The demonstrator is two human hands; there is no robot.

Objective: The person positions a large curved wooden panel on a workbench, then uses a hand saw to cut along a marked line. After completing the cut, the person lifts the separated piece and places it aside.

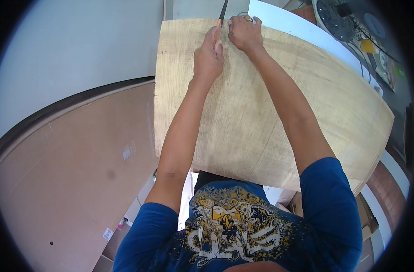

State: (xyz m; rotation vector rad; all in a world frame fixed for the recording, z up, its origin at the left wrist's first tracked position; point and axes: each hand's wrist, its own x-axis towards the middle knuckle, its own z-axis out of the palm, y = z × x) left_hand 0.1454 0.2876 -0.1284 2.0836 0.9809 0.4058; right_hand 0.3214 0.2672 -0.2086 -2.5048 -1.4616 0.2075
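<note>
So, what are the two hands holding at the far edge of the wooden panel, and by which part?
The left hand holds a thin dark tool by its orange lower end. The right hand presses on the wooden panel; whether it holds anything cannot be told.

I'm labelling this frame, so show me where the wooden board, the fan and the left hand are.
wooden board (261, 118), head view, bare middle of its top face.
fan (336, 18), head view, its round grille.
left hand (208, 56), head view, back of the hand.

Bright, even daylight here, soft shadows only under the forearms on the wooden board (270, 113). Picture's sharp in the middle, but straight edges bow hard toward the rim, and a black ring swallows the corners. Slight glare top left.
</note>
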